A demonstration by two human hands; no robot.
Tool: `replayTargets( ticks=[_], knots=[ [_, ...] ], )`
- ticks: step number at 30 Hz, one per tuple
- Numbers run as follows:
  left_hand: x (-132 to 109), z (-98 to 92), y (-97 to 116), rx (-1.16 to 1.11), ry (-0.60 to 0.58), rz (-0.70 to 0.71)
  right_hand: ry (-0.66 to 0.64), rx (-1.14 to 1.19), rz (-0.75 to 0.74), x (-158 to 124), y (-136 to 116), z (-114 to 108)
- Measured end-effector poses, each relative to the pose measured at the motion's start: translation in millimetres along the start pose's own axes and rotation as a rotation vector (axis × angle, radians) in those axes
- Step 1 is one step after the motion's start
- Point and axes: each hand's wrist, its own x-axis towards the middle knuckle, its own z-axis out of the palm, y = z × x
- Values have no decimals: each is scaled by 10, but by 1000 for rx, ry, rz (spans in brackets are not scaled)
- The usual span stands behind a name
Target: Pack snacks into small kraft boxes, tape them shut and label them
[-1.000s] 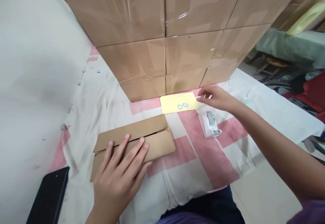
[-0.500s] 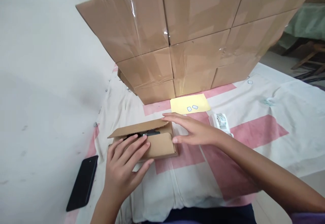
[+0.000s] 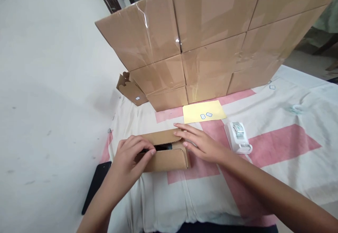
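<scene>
A small cardboard box lies on the cloth in front of me, its lid partly raised. Something dark shows through the gap; I cannot make out what it is. My left hand is closed at the box's left side, with thumb and fingertips pinched at the front edge and the fingers reaching into the opening. The lid's right end lies under the fingertips of my right hand, which is open with its fingers apart. A white tape dispenser stands right of that hand.
A wall of taped cardboard rises behind the box. A yellow sheet with two small labels lies at its foot. An open carton stands at the back left. A black phone lies by the white wall.
My left hand's fingers have gone from spread over the box's front to pinched at its edge. My right hand remains at the lid's right end. The view has shifted, showing more of the carton behind.
</scene>
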Motion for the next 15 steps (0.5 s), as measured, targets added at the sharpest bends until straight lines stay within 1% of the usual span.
replayTargets(
  ticks=[3, 6, 10, 15],
  knots=[
    [68, 36, 7, -35, -59, -27, 20, -51, -102, -29, 57, 53],
    [136, 101, 4, -52, -73, -51, 31, -80, -173, -47, 103, 101],
    [191, 180, -28, -98, -96, -91, 50, -105, -205, -61, 117, 122],
    [235, 220, -139, -142, -122, -164, 54, -114, -202, -48, 83, 71]
  ],
)
